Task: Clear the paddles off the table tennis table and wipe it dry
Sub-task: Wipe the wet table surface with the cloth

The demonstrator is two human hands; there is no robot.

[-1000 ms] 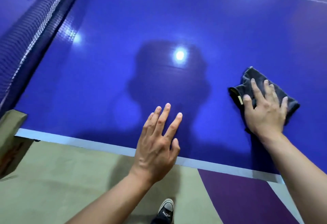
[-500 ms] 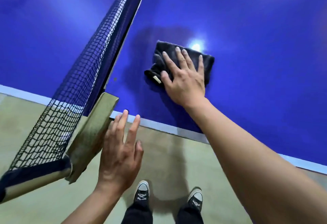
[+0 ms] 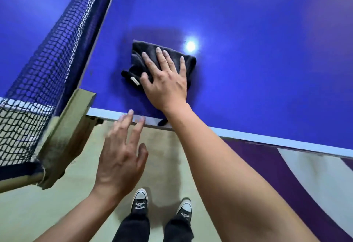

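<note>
Cloth (image 3: 147, 54), dark and folded, lay on the blue table (image 3: 267, 69) at 11 o'clock, near the net (image 3: 47, 60). The right hand (image 3: 166, 85) pressed it flat with straight fingers, curled round nothing. The left hand (image 3: 120, 157) hung released, fingers spread, at 7 o'clock by the white edge line (image 3: 267, 138), its tips blurred. From 12 to 3 o'clock I saw glossy tabletop with a lamp's glare. Below the edge lay beige and purple floor (image 3: 38, 213) and two sneakers (image 3: 140, 201).

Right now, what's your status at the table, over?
Right hand flat on cloth, pressing it to table. Left hand open, holding nothing. Net post close left.
</note>
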